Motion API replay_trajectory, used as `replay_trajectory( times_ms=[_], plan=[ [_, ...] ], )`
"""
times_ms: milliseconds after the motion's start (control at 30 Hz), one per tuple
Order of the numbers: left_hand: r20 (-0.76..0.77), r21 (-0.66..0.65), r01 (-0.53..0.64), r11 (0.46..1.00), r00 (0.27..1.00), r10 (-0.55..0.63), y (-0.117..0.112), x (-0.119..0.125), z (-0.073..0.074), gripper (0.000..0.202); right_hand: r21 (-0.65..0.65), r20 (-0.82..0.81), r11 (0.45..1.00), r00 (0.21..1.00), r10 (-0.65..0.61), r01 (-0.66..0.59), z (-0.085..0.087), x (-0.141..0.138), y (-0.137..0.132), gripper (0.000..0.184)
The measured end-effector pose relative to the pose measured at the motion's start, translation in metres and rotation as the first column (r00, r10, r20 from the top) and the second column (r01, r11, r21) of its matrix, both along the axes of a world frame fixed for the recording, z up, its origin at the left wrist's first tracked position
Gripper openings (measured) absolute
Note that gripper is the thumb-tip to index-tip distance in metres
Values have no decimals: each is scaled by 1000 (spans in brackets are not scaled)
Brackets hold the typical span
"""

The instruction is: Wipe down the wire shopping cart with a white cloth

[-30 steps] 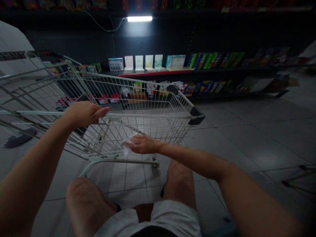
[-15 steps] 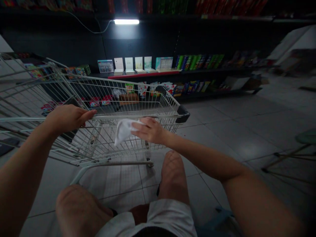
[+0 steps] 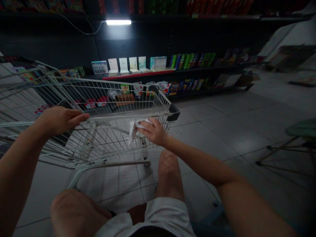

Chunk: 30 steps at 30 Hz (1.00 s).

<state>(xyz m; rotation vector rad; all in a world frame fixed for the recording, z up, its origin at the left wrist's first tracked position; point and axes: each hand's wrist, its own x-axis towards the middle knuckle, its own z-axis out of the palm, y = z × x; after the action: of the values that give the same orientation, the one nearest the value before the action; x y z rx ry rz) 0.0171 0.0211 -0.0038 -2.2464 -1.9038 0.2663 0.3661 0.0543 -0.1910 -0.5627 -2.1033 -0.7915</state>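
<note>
Currently the left hand (image 3: pixel 60 120) is curled over the near top rail (image 3: pixel 111 117) of a metal shopping cart (image 3: pixel 106 141), one digit stretched along the bar toward the right. Farther right, the right hand (image 3: pixel 154 132) pinches a white cloth (image 3: pixel 132 131) between thumb and fingers, just below that rail and near the black corner cap (image 3: pixel 174 112); whether the cloth touches the wires, I cannot tell. The cart stands on the tiled floor (image 3: pixel 209 125), between the person's knees and the far shelving, where a lit tube lamp (image 3: pixel 118 22) hangs above a red shelf edge (image 3: pixel 138 75). A green-seated stool (image 3: pixel 300 130) stands at right.
</note>
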Motion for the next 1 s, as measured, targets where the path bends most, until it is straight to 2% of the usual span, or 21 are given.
replay_trajectory(
  times_ms=[67,133,233,333,400,500,533,600,667,700,733,767,800,833,867,900,933,967,1000],
  plan=[
    [-34,81,110,991,994,-108,-3,15,-1,63,-70,77,996,996,52,-47,-18,1,0,17],
    [-34,138,241,961,970,-239,-3,40,-4,63,-83,142,995,987,75,-63,-27,3,2,14],
    [-39,144,364,920,931,-363,4,90,-12,64,-8,143,1000,990,13,-12,-16,11,10,18],
    [-75,90,395,914,918,-389,15,130,-23,64,39,46,996,995,-86,84,-7,19,18,22],
    [-97,117,370,922,928,-360,22,144,-31,64,10,48,996,995,-92,91,-17,21,17,18],
    [-97,163,362,918,932,-350,27,150,-39,62,-81,141,996,990,-20,31,-29,23,10,15],
    [-95,160,372,914,928,-361,28,149,-40,61,-104,146,995,989,10,6,-24,26,8,15],
    [-100,141,391,909,920,-380,28,147,-38,59,-132,47,991,999,21,-15,1,36,12,20],
    [-113,110,408,906,911,-397,27,143,-31,58,-196,-155,980,987,-51,20,43,51,27,28],
    [-122,87,413,906,907,-402,27,140,-28,58,-272,-228,961,968,-107,42,65,59,38,30],
    [-130,65,414,908,906,-403,27,135,-24,58,-381,-221,923,966,-138,44,85,65,50,28],
    [-135,50,411,910,906,-402,27,129,-21,59,-518,-142,854,980,-137,44,102,68,63,24],
    [-132,45,406,913,908,-397,27,123,-18,60,-667,-14,743,996,-91,58,114,69,75,19],
    [-123,50,399,916,912,-391,28,115,-17,62,-797,124,595,992,-2,100,122,67,86,16],
    [-107,62,389,919,918,-382,29,108,-18,64,-884,235,436,966,107,167,125,62,96,16],
    [-86,77,378,923,924,-372,30,102,-19,67,-923,292,312,937,192,224,124,54,106,19],
    [-63,91,369,925,929,-364,31,97,-21,69,-936,303,252,926,226,245,120,44,114,25],
    [-44,98,358,928,934,-356,32,93,-23,70,-938,276,269,940,202,217,114,33,122,31],
    [-28,101,348,932,937,-347,32,90,-26,71,-920,209,362,969,129,150,107,22,129,37]
  ],
)
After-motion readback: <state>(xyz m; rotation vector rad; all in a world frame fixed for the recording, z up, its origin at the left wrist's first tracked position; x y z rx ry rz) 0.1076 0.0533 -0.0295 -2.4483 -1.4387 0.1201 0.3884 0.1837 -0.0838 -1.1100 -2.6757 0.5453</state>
